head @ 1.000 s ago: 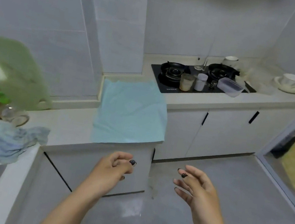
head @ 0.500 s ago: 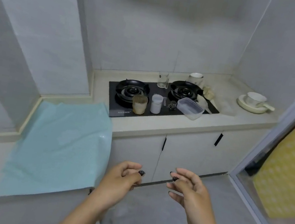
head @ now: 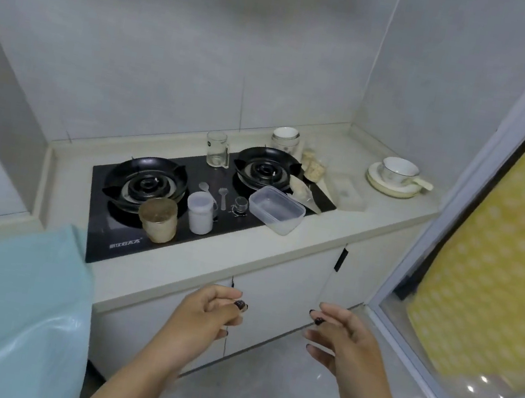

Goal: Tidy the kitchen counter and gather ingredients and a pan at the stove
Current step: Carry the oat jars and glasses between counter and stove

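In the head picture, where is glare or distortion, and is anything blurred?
Head view: glare shines on the light blue sheet and on the floor at right; the wide lens bends the door frame; the stove and both hands, left and right, look only slightly soft.

Black two-burner stove [head: 181,216] is set into the pale counter [head: 279,254]. On its near edge stand a brown-filled jar [head: 158,219] and, to its right, a white lidded container [head: 200,212]. A clear plastic tub [head: 276,208] sits empty at the right, overhanging the stove edge.
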`<action>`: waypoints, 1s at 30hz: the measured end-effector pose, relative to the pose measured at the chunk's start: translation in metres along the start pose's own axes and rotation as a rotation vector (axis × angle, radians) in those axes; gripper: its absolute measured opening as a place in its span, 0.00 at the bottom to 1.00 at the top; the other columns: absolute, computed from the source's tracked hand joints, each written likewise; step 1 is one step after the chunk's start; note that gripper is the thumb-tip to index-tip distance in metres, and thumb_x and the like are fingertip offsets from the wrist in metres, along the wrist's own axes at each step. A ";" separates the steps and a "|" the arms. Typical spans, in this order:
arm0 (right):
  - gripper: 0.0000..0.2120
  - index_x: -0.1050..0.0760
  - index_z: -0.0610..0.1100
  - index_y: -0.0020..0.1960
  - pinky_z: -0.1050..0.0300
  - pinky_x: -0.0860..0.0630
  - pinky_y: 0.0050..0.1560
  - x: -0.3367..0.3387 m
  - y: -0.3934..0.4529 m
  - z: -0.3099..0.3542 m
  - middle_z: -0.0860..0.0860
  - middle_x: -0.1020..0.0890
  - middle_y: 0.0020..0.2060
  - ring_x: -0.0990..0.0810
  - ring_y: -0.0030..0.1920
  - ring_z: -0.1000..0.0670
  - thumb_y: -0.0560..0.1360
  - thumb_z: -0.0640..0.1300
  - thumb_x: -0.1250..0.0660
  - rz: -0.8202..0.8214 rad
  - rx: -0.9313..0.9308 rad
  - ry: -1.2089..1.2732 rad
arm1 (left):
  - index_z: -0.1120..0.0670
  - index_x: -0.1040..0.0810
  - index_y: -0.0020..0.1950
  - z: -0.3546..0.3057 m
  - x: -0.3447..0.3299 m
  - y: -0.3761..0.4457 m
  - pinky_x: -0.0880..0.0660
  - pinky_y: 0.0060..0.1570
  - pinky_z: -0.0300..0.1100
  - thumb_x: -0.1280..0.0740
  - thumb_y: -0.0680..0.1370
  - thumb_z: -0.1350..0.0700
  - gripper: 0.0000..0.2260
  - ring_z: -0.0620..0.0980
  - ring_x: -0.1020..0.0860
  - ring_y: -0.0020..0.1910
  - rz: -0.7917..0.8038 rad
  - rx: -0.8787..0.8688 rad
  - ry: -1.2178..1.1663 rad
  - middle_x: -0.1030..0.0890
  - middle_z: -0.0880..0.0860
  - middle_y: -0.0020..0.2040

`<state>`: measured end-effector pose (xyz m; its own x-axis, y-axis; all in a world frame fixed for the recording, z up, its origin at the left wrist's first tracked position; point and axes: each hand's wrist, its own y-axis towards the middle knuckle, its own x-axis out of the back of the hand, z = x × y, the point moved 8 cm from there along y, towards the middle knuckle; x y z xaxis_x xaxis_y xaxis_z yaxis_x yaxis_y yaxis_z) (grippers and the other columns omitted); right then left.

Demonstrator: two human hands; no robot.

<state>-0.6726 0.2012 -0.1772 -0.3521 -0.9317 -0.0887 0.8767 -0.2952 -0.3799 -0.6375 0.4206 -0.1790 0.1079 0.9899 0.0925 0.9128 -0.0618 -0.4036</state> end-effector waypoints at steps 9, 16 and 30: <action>0.08 0.22 0.42 0.53 0.49 0.22 0.52 -0.043 0.138 0.064 0.45 0.17 0.50 0.16 0.45 0.45 0.77 0.34 0.36 -0.076 0.034 -0.008 | 0.50 0.21 0.55 -0.077 0.004 0.158 0.24 0.53 0.43 0.34 0.78 0.58 0.07 0.45 0.17 0.49 0.065 -0.024 0.048 0.15 0.47 0.50; 0.08 0.22 0.43 0.53 0.49 0.20 0.51 -0.052 0.205 0.084 0.45 0.17 0.50 0.16 0.44 0.46 0.77 0.34 0.36 -0.101 0.025 -0.026 | 0.50 0.20 0.54 -0.113 0.007 0.232 0.22 0.57 0.46 0.34 0.79 0.59 0.07 0.46 0.17 0.49 0.051 -0.026 0.041 0.15 0.48 0.50; 0.07 0.25 0.40 0.55 0.49 0.22 0.49 -0.055 0.414 0.159 0.44 0.19 0.48 0.19 0.47 0.42 0.78 0.35 0.37 0.045 0.004 -0.111 | 0.53 0.20 0.55 -0.162 -0.014 0.345 0.23 0.53 0.44 0.35 0.79 0.60 0.07 0.48 0.17 0.49 -0.140 0.024 -0.050 0.15 0.50 0.49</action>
<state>-0.2382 0.0964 -0.1830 -0.2740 -0.9617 -0.0033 0.8922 -0.2529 -0.3742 -0.2603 0.3650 -0.1720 -0.0401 0.9938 0.1038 0.9078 0.0797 -0.4118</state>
